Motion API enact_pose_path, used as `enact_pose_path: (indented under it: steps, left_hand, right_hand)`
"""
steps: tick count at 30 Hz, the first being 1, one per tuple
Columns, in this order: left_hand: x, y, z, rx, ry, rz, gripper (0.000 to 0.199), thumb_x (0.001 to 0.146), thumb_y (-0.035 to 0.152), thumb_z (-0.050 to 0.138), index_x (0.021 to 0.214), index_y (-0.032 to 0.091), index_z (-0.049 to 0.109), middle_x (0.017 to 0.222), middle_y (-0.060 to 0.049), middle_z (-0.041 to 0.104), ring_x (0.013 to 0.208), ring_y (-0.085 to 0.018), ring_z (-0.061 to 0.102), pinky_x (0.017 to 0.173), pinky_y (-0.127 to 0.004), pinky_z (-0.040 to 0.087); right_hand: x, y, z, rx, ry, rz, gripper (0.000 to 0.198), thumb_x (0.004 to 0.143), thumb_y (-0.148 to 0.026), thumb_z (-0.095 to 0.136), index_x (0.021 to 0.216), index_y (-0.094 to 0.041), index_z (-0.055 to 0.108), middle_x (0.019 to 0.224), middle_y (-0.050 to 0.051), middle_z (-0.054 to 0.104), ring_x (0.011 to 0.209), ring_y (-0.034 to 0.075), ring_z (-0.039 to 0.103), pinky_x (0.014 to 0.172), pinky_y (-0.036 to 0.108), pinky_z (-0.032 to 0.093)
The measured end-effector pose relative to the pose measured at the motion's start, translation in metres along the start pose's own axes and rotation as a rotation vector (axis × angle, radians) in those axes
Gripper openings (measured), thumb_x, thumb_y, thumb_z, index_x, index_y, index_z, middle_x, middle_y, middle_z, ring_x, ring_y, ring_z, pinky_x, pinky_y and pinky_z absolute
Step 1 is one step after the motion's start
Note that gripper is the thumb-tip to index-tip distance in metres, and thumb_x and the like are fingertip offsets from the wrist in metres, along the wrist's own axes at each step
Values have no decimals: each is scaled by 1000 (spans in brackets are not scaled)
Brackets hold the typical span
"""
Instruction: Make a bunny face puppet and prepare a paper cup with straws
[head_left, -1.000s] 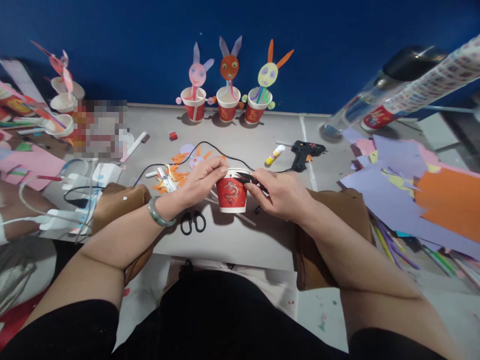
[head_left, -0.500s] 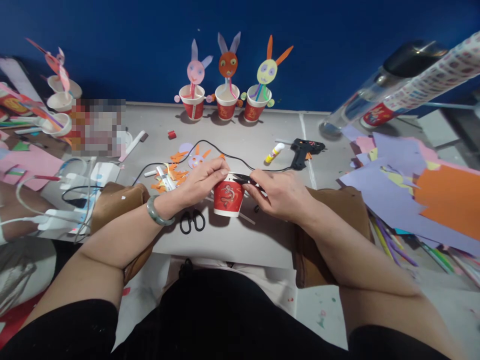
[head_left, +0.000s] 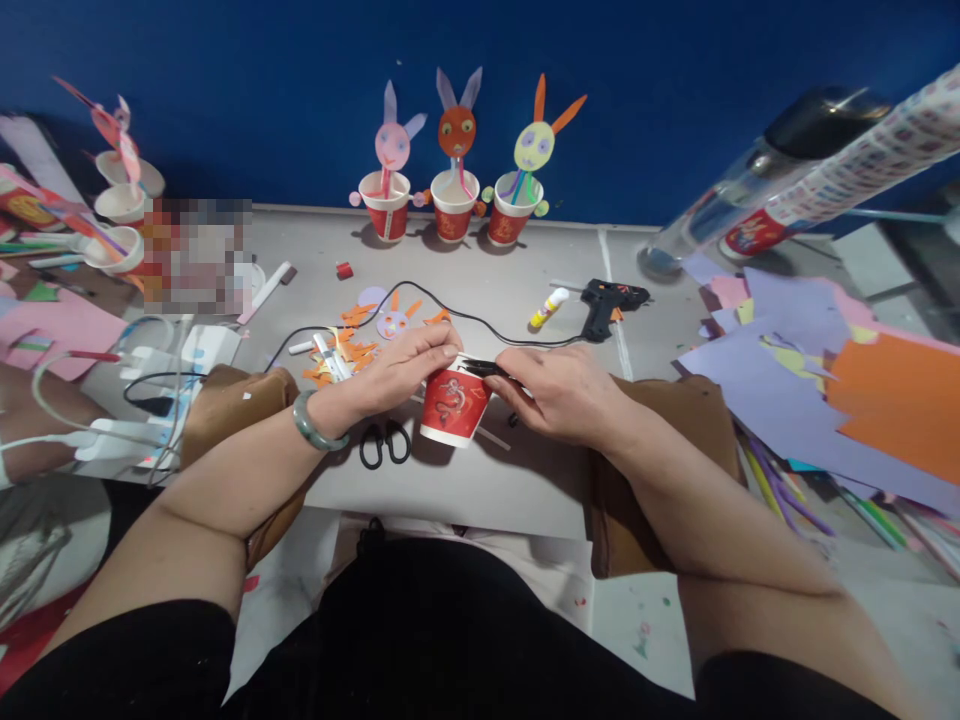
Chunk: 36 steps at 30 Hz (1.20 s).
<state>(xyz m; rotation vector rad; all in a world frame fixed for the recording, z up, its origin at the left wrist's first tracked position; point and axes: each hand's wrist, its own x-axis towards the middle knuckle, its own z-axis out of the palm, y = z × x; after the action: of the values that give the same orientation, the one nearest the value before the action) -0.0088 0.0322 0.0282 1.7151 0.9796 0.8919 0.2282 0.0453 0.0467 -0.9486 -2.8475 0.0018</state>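
My left hand (head_left: 420,358) is closed on the rim of a red paper cup (head_left: 455,402), which has a white rim and base and a silvery dragon-like print. The cup is tilted a little, its base toward me and slightly left. In my right hand (head_left: 551,388) is a narrow black tool (head_left: 481,368), its tip against the cup's rim. The fingers cover most of this tool, so its exact kind cannot be made out. Black-handled scissors (head_left: 385,446) lie on the table just left of the cup.
Three paper-cup rabbits (head_left: 454,205) stand along the blue wall. A black glue gun (head_left: 611,305) and a glue stick (head_left: 549,308) lie beyond my right hand. Orange paper scraps (head_left: 352,350) and a cable (head_left: 450,300) spread behind the left. Coloured paper (head_left: 795,340) and a bottle (head_left: 750,175) are at right.
The red cup has tilted, its base swinging down and slightly left. The black tool has turned a little at the rim. Both hands stay almost in place.
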Motion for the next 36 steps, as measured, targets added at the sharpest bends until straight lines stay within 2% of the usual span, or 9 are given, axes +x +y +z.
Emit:
enact_pose_path:
  steps: [4,12,25,33,36]
  left_hand:
    - [0,2,0,27,-32,-4,30,94,42,50,73,20,52,71,0,53,66,-14,49,64,-28,43]
    - [-2,-3,0,-19,-44,-47,27,93,39,51,74,20,53,71,1,50,66,-14,45,64,-29,40]
    - [-3,-8,0,-91,-70,-42,26,94,39,53,75,20,55,71,1,49,65,-14,43,62,-29,37]
    - [-3,-3,0,-81,-91,-71,29,94,41,52,76,19,53,71,2,47,66,-13,41,65,-29,36]
    - [-3,-1,0,-88,-72,-55,28,94,41,52,76,19,53,71,2,47,66,-13,41,64,-29,36]
  right_hand:
    - [0,-1,-2,-25,-7,-23,48,106,-43,25,92,-17,64,69,6,65,58,17,50,57,30,16]
    - [-1,-4,-4,-68,-28,-31,49,107,-42,25,93,-17,65,70,6,67,56,16,47,57,31,14]
    - [-2,-6,-5,-76,-11,-56,47,107,-39,27,90,-17,64,67,6,65,54,15,45,56,31,15]
    - [-3,-5,-1,-79,69,-95,44,107,-37,29,86,-18,63,65,5,65,53,14,45,56,32,15]
    - [-3,-2,1,31,139,-69,42,107,-39,32,84,-19,60,63,3,60,52,14,43,55,32,18]
